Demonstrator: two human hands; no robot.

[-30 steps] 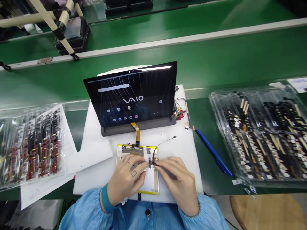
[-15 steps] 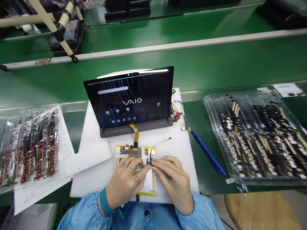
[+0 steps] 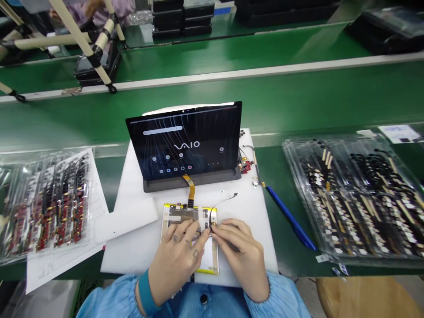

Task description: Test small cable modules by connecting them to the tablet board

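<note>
My right hand (image 3: 241,256) comes in from the right, its thumb and index finger pinched on the lower end of a thin black cable (image 3: 211,214). The cable curves up to a small free connector. My left hand (image 3: 177,254) lies over an exposed circuit board and battery assembly (image 3: 208,260) with yellow tape edges. Its fingers are spread, and the index fingertip presses beside the right fingertips. The contact point is hidden by the fingers. An orange flex cable (image 3: 191,187) links the board to a lit tablet screen (image 3: 185,150), propped upright behind it.
White foam (image 3: 126,240) lies under the work. Clear trays of small parts stand left (image 3: 49,212) and right (image 3: 357,198), the left one over paper sheets (image 3: 43,274). A blue pen (image 3: 289,216) lies right of the foam. Pipe framing (image 3: 79,35) rises at the back left.
The whole view has shifted slightly, so things appear a little lower and further right. Both hands keep the same place on the board, with little visible finger movement.
</note>
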